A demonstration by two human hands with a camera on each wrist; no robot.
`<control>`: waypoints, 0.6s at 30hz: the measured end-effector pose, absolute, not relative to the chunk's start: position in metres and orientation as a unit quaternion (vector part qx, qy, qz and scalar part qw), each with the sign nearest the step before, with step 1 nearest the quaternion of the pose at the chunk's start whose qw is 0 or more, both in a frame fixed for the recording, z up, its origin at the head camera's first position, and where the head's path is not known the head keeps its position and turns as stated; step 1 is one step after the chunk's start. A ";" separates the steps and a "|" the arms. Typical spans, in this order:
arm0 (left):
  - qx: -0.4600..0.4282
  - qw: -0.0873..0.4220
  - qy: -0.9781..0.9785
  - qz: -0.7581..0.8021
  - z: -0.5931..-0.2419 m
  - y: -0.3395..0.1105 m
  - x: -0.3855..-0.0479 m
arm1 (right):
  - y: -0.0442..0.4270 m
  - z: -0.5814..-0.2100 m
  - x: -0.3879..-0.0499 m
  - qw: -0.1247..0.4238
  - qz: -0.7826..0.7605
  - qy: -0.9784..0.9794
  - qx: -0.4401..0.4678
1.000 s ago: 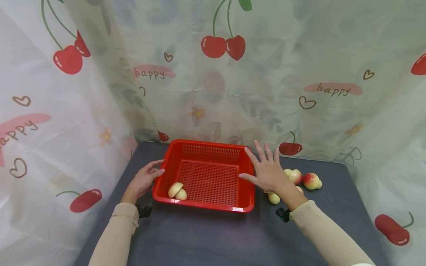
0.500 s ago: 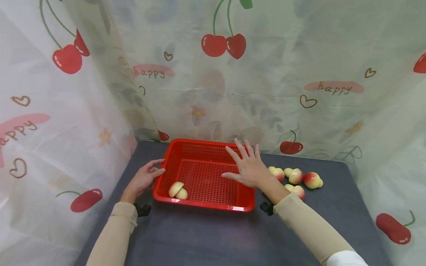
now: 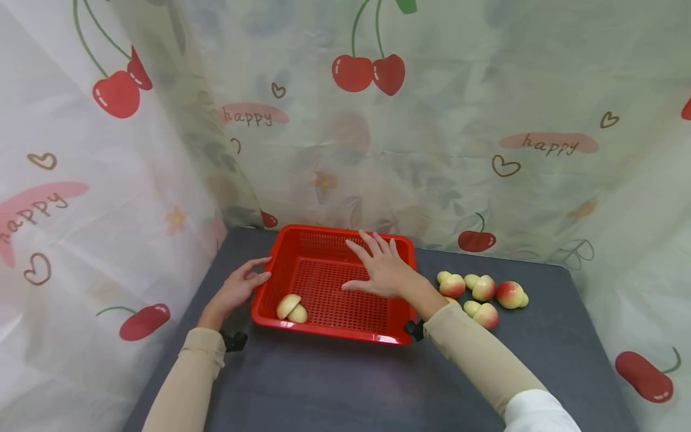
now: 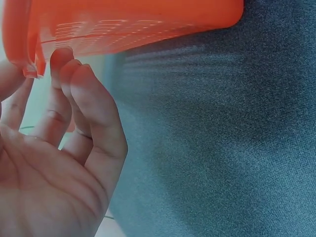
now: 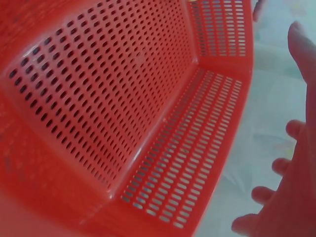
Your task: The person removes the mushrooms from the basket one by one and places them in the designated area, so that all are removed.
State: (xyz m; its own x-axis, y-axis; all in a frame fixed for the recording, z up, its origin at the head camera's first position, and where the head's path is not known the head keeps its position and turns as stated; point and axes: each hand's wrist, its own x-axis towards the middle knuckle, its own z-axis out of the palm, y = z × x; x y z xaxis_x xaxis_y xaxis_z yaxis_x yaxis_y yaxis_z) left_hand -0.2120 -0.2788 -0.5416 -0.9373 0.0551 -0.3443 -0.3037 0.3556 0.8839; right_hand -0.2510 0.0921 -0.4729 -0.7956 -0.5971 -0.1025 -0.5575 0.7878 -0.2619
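A red plastic basket [image 3: 335, 332] with slotted walls lies on the dark table. My left hand [image 3: 237, 291] holds its left rim; in the left wrist view the thumb is at the rim and the curled fingers [image 4: 89, 94] touch the outer wall. Over the basket's right half hovers my right hand [image 3: 385, 273], fingers spread, holding nothing. In the right wrist view these fingers [image 5: 266, 195] are apart from the basket wall [image 5: 197, 148]. One pale mushroom-shaped piece [image 3: 291, 308] sits in the basket's near left corner.
Several mushroom-shaped pieces with red-and-yellow caps, such as one at the far right [image 3: 510, 294] and one nearer [image 3: 486, 315], lie on the table [image 3: 545, 336] right of the basket. Another is partly hidden by the right forearm. A patterned curtain [image 3: 432, 150] encloses the table.
My right hand has moved left from the basket's right edge to over its inside, uncovering more of the pieces on the right. My left hand stays at the left rim.
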 end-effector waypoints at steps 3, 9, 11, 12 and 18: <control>-0.076 0.161 0.803 0.568 -0.542 -0.279 -0.211 | 0.087 -0.474 -0.255 0.112 -0.132 0.932 -0.317; -0.074 0.170 0.795 0.578 -0.543 -0.280 -0.210 | 0.076 -0.482 -0.264 0.171 -0.215 0.908 -0.318; -0.076 0.169 0.794 0.579 -0.543 -0.281 -0.210 | 0.071 -0.484 -0.267 0.194 -0.244 0.897 -0.312; -0.077 0.168 0.795 0.578 -0.543 -0.281 -0.211 | 0.069 -0.485 -0.268 0.204 -0.253 0.893 -0.310; -0.072 0.169 0.788 0.587 -0.545 -0.281 -0.212 | 0.054 -0.494 -0.275 0.234 -0.285 0.875 -0.314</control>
State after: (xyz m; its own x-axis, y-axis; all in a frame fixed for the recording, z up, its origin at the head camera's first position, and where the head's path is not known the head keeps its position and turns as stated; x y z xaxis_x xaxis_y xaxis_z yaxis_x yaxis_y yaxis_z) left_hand -0.2120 -0.2807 -0.5449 -0.9327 0.0856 -0.3504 -0.3112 0.2999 0.9018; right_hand -0.2748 0.0537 -0.4943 -0.6932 -0.6827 -0.2308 -0.4159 0.6405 -0.6456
